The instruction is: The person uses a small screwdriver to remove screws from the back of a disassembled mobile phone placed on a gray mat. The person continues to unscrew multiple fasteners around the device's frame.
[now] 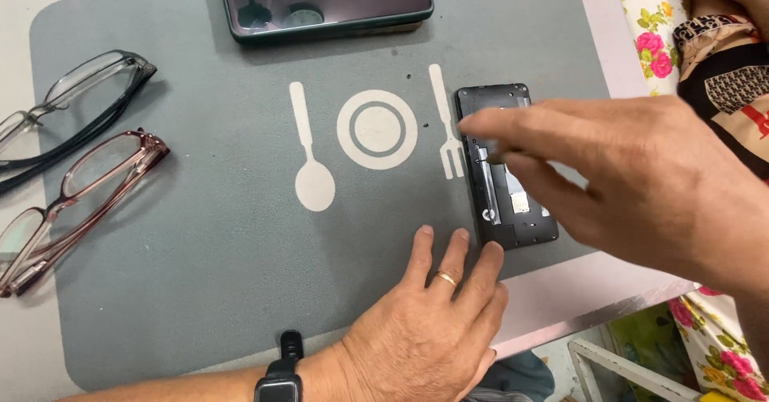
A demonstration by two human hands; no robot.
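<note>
A black phone with its back cover off lies lengthwise on a grey place mat, its inner parts showing. My left hand, with a ring and a black wristwatch, rests flat on the mat, fingers spread, one fingertip touching the phone's near end. My right hand hovers over the phone, thumb and forefinger pinched together above its upper half. Whether something small sits between those fingers is too blurred to tell.
A second phone with a dark screen lies at the mat's far edge. Two pairs of glasses, one dark-framed and one reddish, sit at the left. The table edge runs close on the right, with floral fabric beyond.
</note>
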